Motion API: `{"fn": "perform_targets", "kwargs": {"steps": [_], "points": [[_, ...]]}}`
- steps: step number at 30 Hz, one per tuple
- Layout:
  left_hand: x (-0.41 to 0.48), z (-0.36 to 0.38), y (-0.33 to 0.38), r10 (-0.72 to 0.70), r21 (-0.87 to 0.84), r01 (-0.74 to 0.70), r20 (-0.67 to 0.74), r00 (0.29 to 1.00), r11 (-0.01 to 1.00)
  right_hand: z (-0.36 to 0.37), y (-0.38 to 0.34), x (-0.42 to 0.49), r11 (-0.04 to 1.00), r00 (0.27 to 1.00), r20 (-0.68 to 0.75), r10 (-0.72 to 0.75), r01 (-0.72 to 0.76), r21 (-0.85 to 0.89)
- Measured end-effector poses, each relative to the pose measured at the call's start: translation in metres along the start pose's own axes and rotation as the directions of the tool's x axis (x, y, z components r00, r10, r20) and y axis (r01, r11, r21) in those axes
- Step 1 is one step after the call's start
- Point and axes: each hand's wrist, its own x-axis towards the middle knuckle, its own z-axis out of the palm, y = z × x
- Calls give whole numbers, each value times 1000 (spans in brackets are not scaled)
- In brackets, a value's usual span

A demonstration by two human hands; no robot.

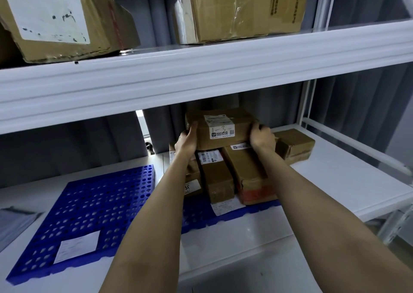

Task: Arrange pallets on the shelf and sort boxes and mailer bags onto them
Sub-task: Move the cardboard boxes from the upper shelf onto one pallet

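A brown cardboard box (220, 128) with a white label marked "1-3" sits on top of other boxes at the back of the lower shelf. My left hand (186, 140) grips its left end and my right hand (262, 137) grips its right end. Under it lie several long brown boxes (248, 172) on a blue perforated pallet (232, 214). A second blue pallet (89, 210) lies to the left, bare except for a white paper slip (77, 245). A small brown box (295, 145) stands directly on the shelf, to the right of the stack.
The white shelf beam (201, 78) crosses just above my hands. Two large cardboard boxes (60, 19) (241, 8) stand on the upper shelf. A grey mailer bag (13, 225) lies at the lower shelf's left edge. Grey curtains hang behind the white shelf frame (306, 104).
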Motion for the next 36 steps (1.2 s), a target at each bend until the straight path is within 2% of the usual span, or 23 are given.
{"fn": "perform_targets", "kwargs": {"steps": [8,13,21,23,26,30,36], "points": [[2,3,-5,-29,-72,28,-9,1000,997,0,1,-1,1000,1000,-20,-4,4,28],[-7,5,-3,0,21,1,-45,999,1000,-3,1,-6,1000,1000,-19,-4,4,16],[-39,13,-9,229,183,-208,-104,968,961,-11,2,-24,996,995,-60,-83,81,-28],[-51,14,-14,358,279,-315,-121,926,907,-15,5,-31,989,988,-68,-137,132,-74],[-67,13,-26,530,454,-439,-88,844,775,-25,8,-47,953,959,-68,-274,261,-157],[-99,11,-36,620,598,-489,-17,785,635,-40,16,-79,861,913,1,-408,385,-331],[-159,4,-31,739,668,-574,55,671,473,-62,30,-136,799,856,5,-517,485,-357]]}}
